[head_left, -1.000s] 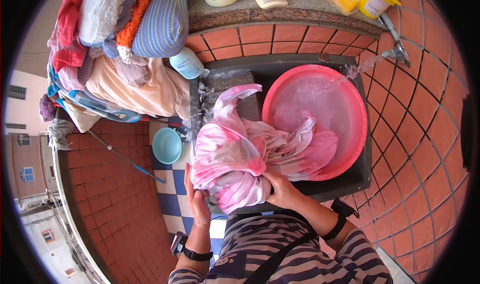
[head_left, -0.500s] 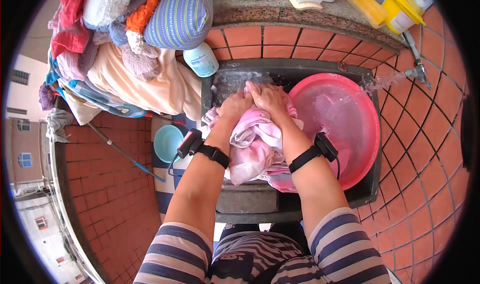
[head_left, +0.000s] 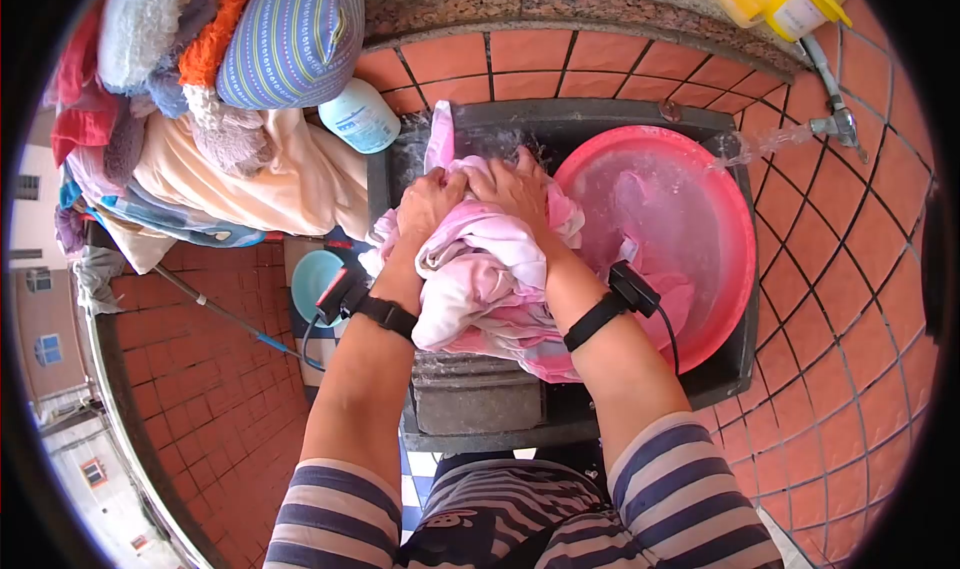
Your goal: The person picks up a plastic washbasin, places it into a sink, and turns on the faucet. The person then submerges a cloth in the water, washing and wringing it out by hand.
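Note:
A wet, bunched pink-and-white cloth (head_left: 485, 259) lies heaped over the ribbed washboard (head_left: 480, 399) in the dark stone sink. My left hand (head_left: 430, 201) grips the far left part of the bundle, fingers curled into the folds. Beside it, my right hand (head_left: 512, 194) presses into the same bundle with its fingers bent around the fabric. One narrow end of the cloth sticks out past my left hand. At the right, a red basin (head_left: 745, 269) holds cloudy water and more pink fabric (head_left: 660, 304), partly under the surface.
Water runs from a metal tap (head_left: 838, 126) toward the basin. A white-and-blue bottle (head_left: 360, 117) stands at the sink's far left corner, near a pile of laundry (head_left: 255, 169). A light-blue bowl (head_left: 318, 284) sits lower left. Yellow containers (head_left: 795, 4) rest on the ledge.
Both hands have drawn slightly nearer and moved apart, gathering the cloth. A strip of it now extends beyond the left hand. The view has shifted, so the surroundings sit further left.

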Available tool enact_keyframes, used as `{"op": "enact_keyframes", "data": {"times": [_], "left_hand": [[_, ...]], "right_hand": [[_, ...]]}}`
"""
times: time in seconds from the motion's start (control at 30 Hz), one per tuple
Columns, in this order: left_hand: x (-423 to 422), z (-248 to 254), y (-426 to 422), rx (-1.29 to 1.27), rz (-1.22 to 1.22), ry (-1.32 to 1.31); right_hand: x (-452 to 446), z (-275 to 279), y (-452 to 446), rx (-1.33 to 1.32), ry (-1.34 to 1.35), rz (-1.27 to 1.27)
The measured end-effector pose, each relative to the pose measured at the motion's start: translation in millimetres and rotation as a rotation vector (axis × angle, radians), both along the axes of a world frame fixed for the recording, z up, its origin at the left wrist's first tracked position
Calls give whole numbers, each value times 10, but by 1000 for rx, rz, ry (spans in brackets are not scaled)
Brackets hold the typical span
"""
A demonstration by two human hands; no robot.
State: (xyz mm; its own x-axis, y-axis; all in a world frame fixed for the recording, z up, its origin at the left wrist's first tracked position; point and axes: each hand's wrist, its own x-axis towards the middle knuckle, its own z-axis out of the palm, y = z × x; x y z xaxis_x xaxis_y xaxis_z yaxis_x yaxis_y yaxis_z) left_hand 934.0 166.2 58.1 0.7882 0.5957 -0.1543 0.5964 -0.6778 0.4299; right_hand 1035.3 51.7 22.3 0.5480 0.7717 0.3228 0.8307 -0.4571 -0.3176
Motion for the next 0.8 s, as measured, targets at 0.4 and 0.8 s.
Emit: {"op": "enact_keyframes", "data": {"times": [0.4,0.8], "left_hand": [[-668,179,-772,-41,208,-462],[-476,-9,-233,-682,571,-663]], "right_hand": [[-650,408,-608,373,550,100],[287,660,-2390,-230,681,207]]}}
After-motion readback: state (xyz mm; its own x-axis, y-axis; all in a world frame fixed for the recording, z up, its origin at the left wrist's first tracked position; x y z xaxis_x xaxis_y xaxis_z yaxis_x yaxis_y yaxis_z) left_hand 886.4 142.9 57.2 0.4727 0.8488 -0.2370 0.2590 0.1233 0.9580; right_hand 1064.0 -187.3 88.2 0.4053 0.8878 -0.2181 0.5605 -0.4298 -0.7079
